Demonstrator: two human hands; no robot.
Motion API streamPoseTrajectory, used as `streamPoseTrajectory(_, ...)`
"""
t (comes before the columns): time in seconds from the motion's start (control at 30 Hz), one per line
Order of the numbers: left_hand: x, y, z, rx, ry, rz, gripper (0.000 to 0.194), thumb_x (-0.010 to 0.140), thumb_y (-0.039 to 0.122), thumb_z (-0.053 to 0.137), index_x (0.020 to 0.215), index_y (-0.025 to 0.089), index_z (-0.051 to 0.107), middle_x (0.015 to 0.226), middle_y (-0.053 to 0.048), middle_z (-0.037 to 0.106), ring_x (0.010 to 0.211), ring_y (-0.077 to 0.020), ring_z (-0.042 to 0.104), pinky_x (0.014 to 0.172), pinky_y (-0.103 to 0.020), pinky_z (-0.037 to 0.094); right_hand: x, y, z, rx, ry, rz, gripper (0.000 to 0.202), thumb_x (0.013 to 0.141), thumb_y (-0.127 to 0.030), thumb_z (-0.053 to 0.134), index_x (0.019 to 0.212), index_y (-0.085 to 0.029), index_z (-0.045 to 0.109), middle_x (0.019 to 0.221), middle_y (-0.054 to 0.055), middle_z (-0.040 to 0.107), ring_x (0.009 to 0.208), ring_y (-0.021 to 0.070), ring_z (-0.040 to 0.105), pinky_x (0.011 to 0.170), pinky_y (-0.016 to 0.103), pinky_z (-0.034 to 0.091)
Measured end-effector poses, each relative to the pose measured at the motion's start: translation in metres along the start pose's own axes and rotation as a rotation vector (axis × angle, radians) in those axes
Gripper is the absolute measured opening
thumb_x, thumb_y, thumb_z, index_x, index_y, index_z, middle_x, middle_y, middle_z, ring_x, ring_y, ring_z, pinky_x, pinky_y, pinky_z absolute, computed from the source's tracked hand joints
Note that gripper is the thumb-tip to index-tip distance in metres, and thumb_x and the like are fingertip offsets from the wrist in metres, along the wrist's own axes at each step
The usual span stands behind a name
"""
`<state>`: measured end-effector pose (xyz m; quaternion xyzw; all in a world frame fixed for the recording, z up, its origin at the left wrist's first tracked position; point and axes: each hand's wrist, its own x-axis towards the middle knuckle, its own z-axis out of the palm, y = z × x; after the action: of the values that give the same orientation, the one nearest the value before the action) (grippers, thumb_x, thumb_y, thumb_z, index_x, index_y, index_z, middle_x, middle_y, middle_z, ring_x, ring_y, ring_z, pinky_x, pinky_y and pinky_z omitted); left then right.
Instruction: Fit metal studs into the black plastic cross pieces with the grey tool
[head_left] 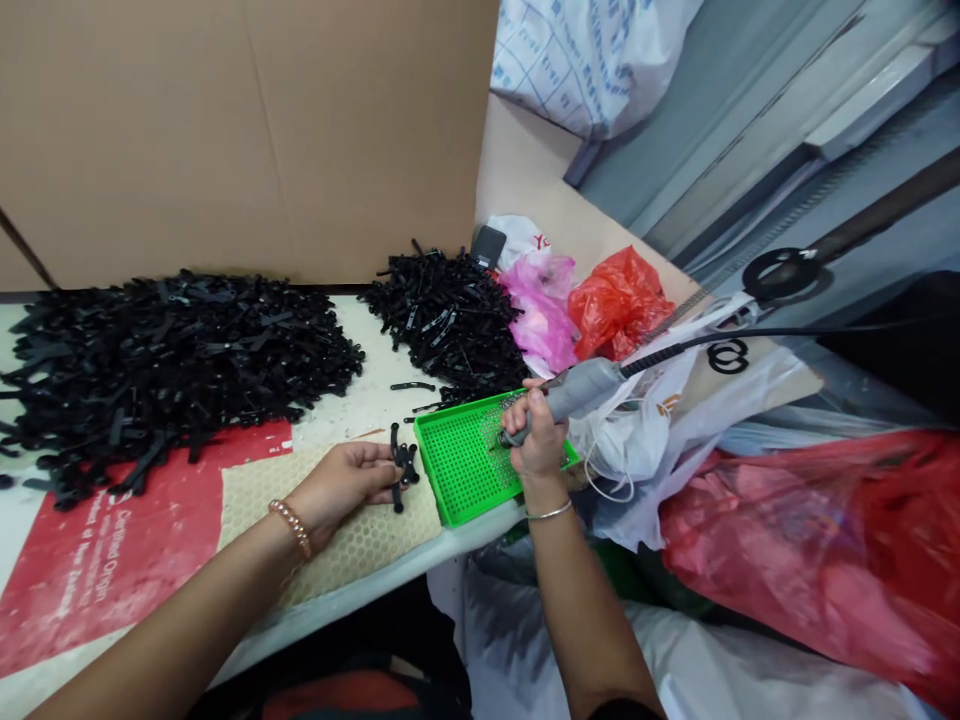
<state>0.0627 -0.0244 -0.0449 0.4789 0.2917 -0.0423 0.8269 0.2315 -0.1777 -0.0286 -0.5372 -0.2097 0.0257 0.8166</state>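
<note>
Over the cream honeycomb mat (330, 560), my left hand (345, 490) has its fingers closed on a few small black parts (403, 468). My right hand (536, 440) is wrapped round a grey electric screwdriver (585, 388), whose tip points down over the green perforated tray (461, 470). Small metal screws (491, 432) lie in the tray's right part. The tray sits just right of the mat and of the black parts. A black cable leads from the screwdriver's rear towards the right.
Large and smaller piles of black parts (180, 350) (450, 320) lie along a cardboard wall (247, 140). Pink (544, 305) and red plastic bags (619, 300) are behind the tray; a large red bag (810, 550) lies at right. The table's front edge runs below the mat.
</note>
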Motion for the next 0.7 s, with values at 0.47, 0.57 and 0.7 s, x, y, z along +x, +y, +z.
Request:
streamPoseTrajectory(0.47, -0.0035, 0.0061, 0.0049, 0.014, 0.022, -0.018, 0.023, 0.056, 0.017, 0.078, 0.078, 0.011, 0.072, 0.079, -0.005, 0.072, 0.069, -0.0121, 0.063, 0.063, -0.020, 0.051, -0.0024, 0.0068, -0.0017, -0.015, -0.043, -0.011, 0.023, 0.080, -0.038, 0.065, 0.090, -0.019, 0.055, 0.047, -0.010, 0.041, 0.038, 0.0071, 0.038, 0.041, 0.018, 0.037)
streamPoseTrajectory(0.57, -0.0025, 0.0036, 0.0031, 0.011, 0.019, -0.017, 0.024, 0.056, 0.018, 0.078, 0.078, 0.011, 0.071, 0.078, -0.005, 0.072, 0.068, -0.0119, 0.063, 0.064, -0.021, 0.052, -0.0028, 0.0078, -0.0028, -0.019, -0.048, -0.021, 0.021, 0.081, -0.036, 0.065, 0.091, -0.019, 0.055, 0.047, -0.009, 0.041, 0.038, 0.0075, 0.038, 0.042, 0.019, 0.037)
streamPoseTrajectory(0.7, -0.0019, 0.0033, 0.0028, 0.015, 0.017, -0.018, 0.024, 0.057, 0.018, 0.078, 0.079, 0.012, 0.071, 0.078, -0.005, 0.072, 0.068, -0.0117, 0.063, 0.063, -0.020, 0.051, -0.0022, 0.0078, -0.0032, -0.020, -0.055, -0.027, 0.021, 0.081, -0.036, 0.065, 0.091, -0.019, 0.055, 0.047, -0.009, 0.042, 0.038, 0.0077, 0.040, 0.042, 0.019, 0.037)
